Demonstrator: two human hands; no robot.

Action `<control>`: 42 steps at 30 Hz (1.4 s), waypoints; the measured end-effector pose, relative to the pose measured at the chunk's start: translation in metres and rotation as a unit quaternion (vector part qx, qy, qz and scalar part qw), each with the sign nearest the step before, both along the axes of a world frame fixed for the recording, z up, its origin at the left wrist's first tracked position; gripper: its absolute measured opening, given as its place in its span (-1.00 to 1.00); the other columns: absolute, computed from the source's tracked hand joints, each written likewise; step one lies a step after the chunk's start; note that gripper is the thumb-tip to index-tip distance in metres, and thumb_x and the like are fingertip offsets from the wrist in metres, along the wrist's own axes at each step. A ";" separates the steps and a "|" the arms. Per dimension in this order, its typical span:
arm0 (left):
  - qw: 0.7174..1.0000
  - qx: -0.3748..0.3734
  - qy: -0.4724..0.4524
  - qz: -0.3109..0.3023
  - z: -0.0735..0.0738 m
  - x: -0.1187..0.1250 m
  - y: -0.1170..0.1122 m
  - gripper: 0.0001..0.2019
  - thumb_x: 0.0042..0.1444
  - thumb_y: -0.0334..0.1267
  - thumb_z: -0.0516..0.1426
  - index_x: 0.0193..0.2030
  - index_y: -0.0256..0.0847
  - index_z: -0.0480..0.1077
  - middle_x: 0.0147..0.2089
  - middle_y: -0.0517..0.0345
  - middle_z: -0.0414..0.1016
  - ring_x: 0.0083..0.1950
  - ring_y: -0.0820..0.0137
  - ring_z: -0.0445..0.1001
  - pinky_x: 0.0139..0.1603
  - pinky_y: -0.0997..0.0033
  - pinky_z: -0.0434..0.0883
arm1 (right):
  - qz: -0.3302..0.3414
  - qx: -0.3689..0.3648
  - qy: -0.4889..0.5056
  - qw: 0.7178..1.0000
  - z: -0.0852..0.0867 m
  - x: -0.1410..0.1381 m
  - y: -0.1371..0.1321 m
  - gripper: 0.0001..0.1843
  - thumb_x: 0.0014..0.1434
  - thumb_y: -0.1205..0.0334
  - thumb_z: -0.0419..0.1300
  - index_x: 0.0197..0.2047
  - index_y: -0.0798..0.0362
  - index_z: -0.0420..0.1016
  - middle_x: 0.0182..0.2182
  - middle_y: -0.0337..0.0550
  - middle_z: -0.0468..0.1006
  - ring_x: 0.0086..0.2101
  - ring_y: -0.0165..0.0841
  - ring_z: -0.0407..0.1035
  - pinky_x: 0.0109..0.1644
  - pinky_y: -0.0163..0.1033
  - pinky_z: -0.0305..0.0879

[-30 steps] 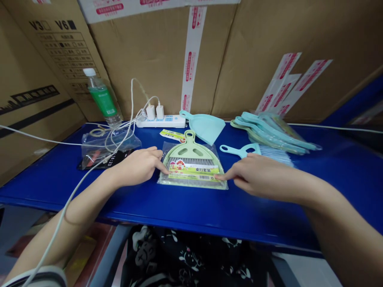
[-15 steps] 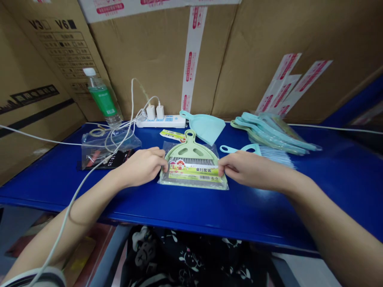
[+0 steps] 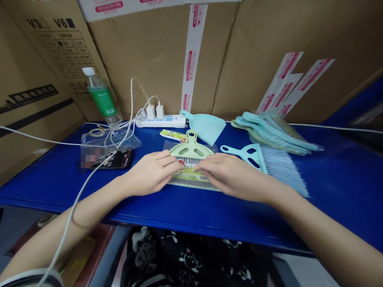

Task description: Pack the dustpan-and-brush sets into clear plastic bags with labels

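Note:
A green dustpan-and-brush set in a clear bag [image 3: 191, 149] lies on the blue table [image 3: 191, 207] in front of me. My left hand [image 3: 152, 172] rests on the bag's left half with its fingers stretched flat towards the middle. From the other side my right hand [image 3: 229, 174] lies flat over the bag's right half and covers most of the printed label. The fingertips of both hands nearly meet at the label. Only the green handle and a strip of the bag's lower edge show.
A loose light-blue brush [image 3: 269, 161] lies just right of my right hand, a light-blue dustpan [image 3: 206, 125] behind the bag, a pile of packed sets [image 3: 275, 129] at the back right. At left are a phone [image 3: 115, 159], a clear bag [image 3: 104, 139], white cables, a power strip [image 3: 160, 119], a bottle [image 3: 101, 97]. Cardboard boxes wall the back.
Both hands slid inward from the bag's side edges onto its middle and now lie flat over the label. The loose blue brush is more exposed at right.

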State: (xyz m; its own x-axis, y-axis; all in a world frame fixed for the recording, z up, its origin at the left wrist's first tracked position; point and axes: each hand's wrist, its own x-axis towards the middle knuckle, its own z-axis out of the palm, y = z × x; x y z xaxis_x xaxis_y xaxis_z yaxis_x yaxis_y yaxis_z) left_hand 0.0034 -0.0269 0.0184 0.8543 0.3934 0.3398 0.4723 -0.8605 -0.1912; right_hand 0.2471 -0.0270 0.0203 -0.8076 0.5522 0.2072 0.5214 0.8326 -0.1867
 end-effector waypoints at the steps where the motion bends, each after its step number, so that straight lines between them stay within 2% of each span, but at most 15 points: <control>1: 1.000 -0.017 0.000 -0.008 0.000 0.000 -0.001 -0.74 0.27 -0.44 -0.09 -0.07 -0.28 0.38 -0.19 0.04 0.50 -0.19 0.34 0.39 -0.15 0.39 0.39 | 0.014 0.008 0.002 1.000 -0.002 -0.003 -0.002 -0.69 0.23 0.44 -0.08 -0.11 0.12 0.44 -0.31 -0.03 0.54 -0.29 -0.28 0.38 -0.17 -0.16 0.25; 8: 0.995 -0.090 0.048 -0.017 -0.009 0.001 0.001 -0.65 0.19 -0.51 -0.11 0.06 -0.30 0.28 -0.11 -0.01 0.52 -0.08 0.30 0.42 -0.06 0.34 0.42 | 0.015 0.034 -0.046 0.998 -0.008 -0.011 -0.004 -0.68 0.17 0.50 -0.07 -0.09 0.18 0.41 -0.35 -0.03 0.49 -0.32 -0.27 0.33 -0.18 -0.17 0.26; 12: 0.994 -0.087 0.065 -0.011 -0.010 0.003 0.001 -0.61 0.13 -0.54 -0.09 0.09 -0.30 0.27 -0.07 -0.03 0.52 -0.04 0.28 0.42 -0.03 0.31 0.41 | 0.001 0.039 -0.078 0.996 -0.005 -0.012 -0.004 -0.69 0.13 0.52 -0.06 -0.14 0.18 0.43 -0.39 -0.04 0.45 -0.35 -0.27 0.31 -0.22 -0.19 0.22; 19: 0.994 -0.063 0.090 0.030 -0.003 0.003 0.000 -0.64 0.10 -0.54 -0.05 0.03 -0.31 0.33 -0.23 0.00 0.52 -0.11 0.26 0.43 -0.12 0.32 0.41 | -0.054 0.002 -0.094 0.994 0.005 -0.002 -0.005 -0.64 0.09 0.53 -0.03 -0.14 0.10 0.47 -0.36 -0.06 0.43 -0.36 -0.29 0.32 -0.27 -0.23 0.17; 26: 0.990 -0.096 0.080 0.066 0.005 -0.004 0.002 -0.64 0.11 -0.51 -0.05 0.00 -0.22 0.38 -0.28 0.10 0.49 -0.26 0.35 0.44 -0.24 0.43 0.39 | -0.073 -0.047 -0.113 0.990 0.013 0.014 -0.005 -0.65 0.07 0.52 -0.01 -0.19 0.03 0.49 -0.34 -0.09 0.50 -0.34 -0.29 0.37 -0.26 -0.22 0.18; 32: 0.984 -0.143 0.055 0.087 0.012 -0.010 0.004 -0.70 0.10 -0.52 -0.06 -0.18 -0.21 0.44 -0.35 0.16 0.50 -0.31 0.40 0.43 -0.29 0.48 0.35 | -0.075 -0.076 -0.079 0.991 0.019 0.022 -0.002 -0.66 -0.01 0.57 -0.06 -0.35 0.00 0.41 -0.37 -0.20 0.61 -0.32 -0.32 0.43 -0.26 -0.23 0.21; 36: 0.978 -0.169 0.053 0.107 0.015 -0.012 0.007 -0.67 0.03 -0.56 -0.07 -0.22 -0.20 0.43 -0.32 0.21 0.56 -0.32 0.42 0.43 -0.31 0.49 0.33 | -0.105 -0.100 -0.083 0.986 0.019 0.024 0.000 -0.68 -0.06 0.57 -0.06 -0.40 -0.03 0.35 -0.40 -0.26 0.65 -0.36 -0.32 0.46 -0.31 -0.23 0.21; 42: 0.976 -0.183 0.031 0.114 0.015 -0.012 0.009 -0.71 0.01 -0.57 -0.06 -0.30 -0.19 0.42 -0.35 0.26 0.58 -0.32 0.42 0.45 -0.33 0.49 0.31 | -0.163 -0.097 -0.109 0.976 0.018 0.019 0.002 -0.70 -0.05 0.58 -0.06 -0.41 -0.03 0.29 -0.46 -0.31 0.65 -0.37 -0.31 0.46 -0.33 -0.24 0.18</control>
State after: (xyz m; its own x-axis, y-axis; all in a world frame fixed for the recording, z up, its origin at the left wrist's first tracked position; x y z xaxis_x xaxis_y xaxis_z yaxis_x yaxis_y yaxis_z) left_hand -0.0089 -0.0181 0.0333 0.7445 0.6612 0.0918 0.6570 -0.7502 0.0746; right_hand 0.2664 -0.0245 0.0382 -0.5954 0.7991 -0.0833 0.7978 0.5756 -0.1795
